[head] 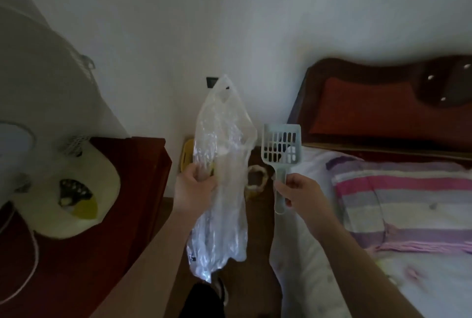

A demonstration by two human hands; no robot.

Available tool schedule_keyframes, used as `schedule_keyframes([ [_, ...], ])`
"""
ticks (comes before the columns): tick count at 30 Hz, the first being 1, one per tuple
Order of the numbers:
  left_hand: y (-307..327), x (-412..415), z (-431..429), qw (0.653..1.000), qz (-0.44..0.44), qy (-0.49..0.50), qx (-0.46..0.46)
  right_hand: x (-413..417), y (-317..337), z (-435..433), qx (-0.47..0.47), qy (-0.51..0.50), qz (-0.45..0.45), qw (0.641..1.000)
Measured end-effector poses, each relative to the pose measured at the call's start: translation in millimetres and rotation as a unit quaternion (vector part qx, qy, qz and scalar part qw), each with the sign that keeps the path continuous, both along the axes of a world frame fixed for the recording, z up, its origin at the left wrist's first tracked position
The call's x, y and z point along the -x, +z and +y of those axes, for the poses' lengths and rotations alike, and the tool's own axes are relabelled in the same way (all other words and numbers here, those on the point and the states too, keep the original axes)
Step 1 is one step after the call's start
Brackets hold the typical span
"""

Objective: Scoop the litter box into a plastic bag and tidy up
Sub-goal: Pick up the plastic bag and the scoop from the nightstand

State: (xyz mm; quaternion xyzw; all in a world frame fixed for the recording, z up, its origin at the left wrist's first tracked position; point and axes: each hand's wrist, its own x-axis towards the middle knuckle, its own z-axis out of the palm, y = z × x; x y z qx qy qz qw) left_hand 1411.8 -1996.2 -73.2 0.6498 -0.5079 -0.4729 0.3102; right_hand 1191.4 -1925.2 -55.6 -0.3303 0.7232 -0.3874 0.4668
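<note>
My left hand [192, 188] grips a clear, crinkled plastic bag [222, 177] near its middle, so the bag's handles stick up and its bottom hangs down. My right hand [297, 191] holds the handle of a pale green slotted litter scoop [281, 145], its head pointing up. Both are held in the gap between a cabinet and a bed. Behind the bag, down by the wall, a yellow object [187, 154] shows partly. I cannot tell whether it is the litter box.
A dark red wooden cabinet [84, 253] stands at the left with a white fan [69, 190] on it. A bed [357, 253] with a striped pillow [403, 197] and a dark headboard [383, 103] fills the right. A small roundish object [256, 178] sits on the floor between them.
</note>
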Motion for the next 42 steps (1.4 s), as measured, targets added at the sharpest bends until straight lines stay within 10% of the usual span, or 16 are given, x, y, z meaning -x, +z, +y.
schedule_keyframes([
  [17,-151,46,-245,0.996,-0.051,0.056,-0.035,45,-160,-273,-0.068,0.077,-0.032,0.994],
  [33,-594,28,-366,0.995,-0.077,0.060,-0.012,27,-602,-432,-0.072,0.157,0.020,0.985],
  [42,-734,40,-422,0.995,-0.050,0.017,0.083,40,-776,-501,-0.085,0.187,0.040,0.978],
])
